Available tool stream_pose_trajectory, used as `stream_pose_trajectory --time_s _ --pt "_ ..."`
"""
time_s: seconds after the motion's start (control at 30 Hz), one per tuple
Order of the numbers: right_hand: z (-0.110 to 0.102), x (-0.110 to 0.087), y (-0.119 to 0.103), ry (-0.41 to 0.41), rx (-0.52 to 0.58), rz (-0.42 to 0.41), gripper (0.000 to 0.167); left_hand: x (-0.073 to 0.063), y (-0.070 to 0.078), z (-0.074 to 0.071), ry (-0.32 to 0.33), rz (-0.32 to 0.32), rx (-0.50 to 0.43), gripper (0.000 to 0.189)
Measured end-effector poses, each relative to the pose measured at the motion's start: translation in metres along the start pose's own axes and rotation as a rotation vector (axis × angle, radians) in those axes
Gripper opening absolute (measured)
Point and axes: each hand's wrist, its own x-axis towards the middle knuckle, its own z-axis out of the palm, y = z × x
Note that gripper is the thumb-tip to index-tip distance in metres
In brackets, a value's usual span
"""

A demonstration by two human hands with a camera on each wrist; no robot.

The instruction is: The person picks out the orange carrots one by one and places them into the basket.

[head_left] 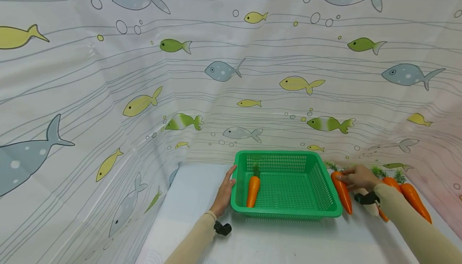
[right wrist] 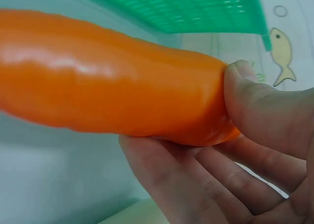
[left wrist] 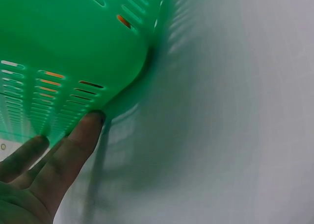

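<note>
One carrot (head_left: 341, 193) is pinched near its thick upper end between the thumb and curled fingers of the right hand (head_left: 361, 177), which is closed only as far as the carrot's width allows. Taking the green basket (head_left: 326, 212) as a clock face seen from the head, that carrot stands just outside the rim at 3 o'clock, its narrow tip slanting towards 5; whether it touches the table (head_left: 267, 244) I cannot tell. At 9 o'clock the left hand (head_left: 223, 189) is spread with fairly straight fingers, their tips resting against the basket's outer side wall and curled round nothing. Inside the basket, towards 9 o'clock, lies a second carrot (head_left: 253, 191), leafy top aimed at 12 and tip at 6. Outside at 4 o'clock, partly hidden by the right wrist, lies a white radish (head_left: 372, 209), with an orange tip (head_left: 383, 215) showing just beside it. Farther out, between 3 and 4, two more carrots (head_left: 416, 204) lie side by side, the inner one partly covered by the right sleeve (head_left: 408, 216). Fish-printed cloth (head_left: 267, 115) hangs beyond the table at 12.
</note>
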Motion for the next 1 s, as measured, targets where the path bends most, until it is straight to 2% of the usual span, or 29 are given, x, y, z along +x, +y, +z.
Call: stream_pose_trajectory --time_s 0.33,0.7,1.0 --pt "-0.01 -0.002 -0.009 -0.009 0.089 -0.036 0.065 0.001 0.0 -0.001 -0.009 0.011 0.005 0.055" --pt "-0.02 -0.009 -0.04 0.023 0.087 -0.073 0.071 -0.001 -0.001 -0.001 -0.009 0.017 0.03 0.055" --pt "-0.016 -0.004 -0.057 -0.016 0.151 -0.103 0.075 -0.001 -0.004 -0.001 -0.012 0.019 0.026 0.054"
